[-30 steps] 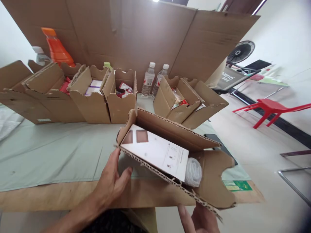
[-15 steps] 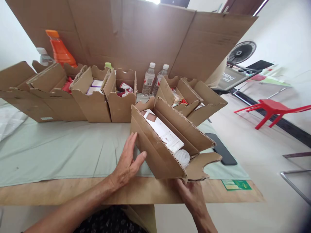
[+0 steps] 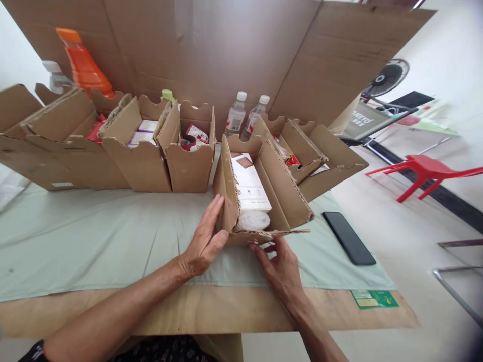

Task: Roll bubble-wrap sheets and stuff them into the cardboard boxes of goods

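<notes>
An open-topped cardboard box (image 3: 289, 193) stands in front of me on the green cloth. Inside it lie a white printed carton (image 3: 251, 186) and, at the near end, a clear, whitish plastic item (image 3: 253, 220) whose kind I cannot make out. My left hand (image 3: 206, 240) rests against the box's left side, fingers stretched and thumb apart. At the near end, my right hand (image 3: 281, 266) grips the low front edge, its fingertips partly hidden by the cardboard.
Several cardboard boxes with packets stand in a row at the left, including one (image 3: 190, 168) near the centre; two more (image 3: 290, 151) stand behind right. Behind are two water bottles (image 3: 236, 115) and an orange bottle (image 3: 85, 65). A black phone (image 3: 349, 239) lies at the right.
The box has turned, its near end swinging left and away from the table's front edge. My right hand has moved forward and left with it; my left hand stays at its side.
</notes>
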Demonstrator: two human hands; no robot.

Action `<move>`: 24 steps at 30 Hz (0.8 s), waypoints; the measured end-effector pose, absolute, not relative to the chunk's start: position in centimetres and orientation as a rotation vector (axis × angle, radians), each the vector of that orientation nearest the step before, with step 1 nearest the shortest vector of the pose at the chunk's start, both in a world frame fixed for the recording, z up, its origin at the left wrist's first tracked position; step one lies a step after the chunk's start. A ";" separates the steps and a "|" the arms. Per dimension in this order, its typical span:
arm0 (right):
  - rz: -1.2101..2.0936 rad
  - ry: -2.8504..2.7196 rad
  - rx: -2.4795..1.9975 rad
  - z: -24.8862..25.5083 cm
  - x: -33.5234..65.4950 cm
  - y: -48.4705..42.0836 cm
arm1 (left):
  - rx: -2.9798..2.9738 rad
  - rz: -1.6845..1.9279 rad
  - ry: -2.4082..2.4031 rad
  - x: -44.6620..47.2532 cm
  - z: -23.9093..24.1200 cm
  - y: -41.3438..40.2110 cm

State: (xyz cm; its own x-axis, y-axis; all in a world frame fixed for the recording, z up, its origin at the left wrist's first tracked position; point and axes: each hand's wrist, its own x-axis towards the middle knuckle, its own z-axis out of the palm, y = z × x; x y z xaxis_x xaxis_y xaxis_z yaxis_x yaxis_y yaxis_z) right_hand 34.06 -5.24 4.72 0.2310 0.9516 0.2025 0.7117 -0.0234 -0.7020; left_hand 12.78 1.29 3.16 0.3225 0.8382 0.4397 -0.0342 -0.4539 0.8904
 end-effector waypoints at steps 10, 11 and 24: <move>0.270 -1.602 -2.064 5.4 33.7 4.9 | 1.506 1.240 1.197 13.0 1.1 3.5; 0.261 -1.596 -2.074 5.2 33.7 5.6 | 1.501 1.249 1.213 12.9 1.0 3.5; 0.285 -1.568 -1.986 2.4 34.5 7.3 | 1.514 0.887 1.046 12.6 2.2 4.7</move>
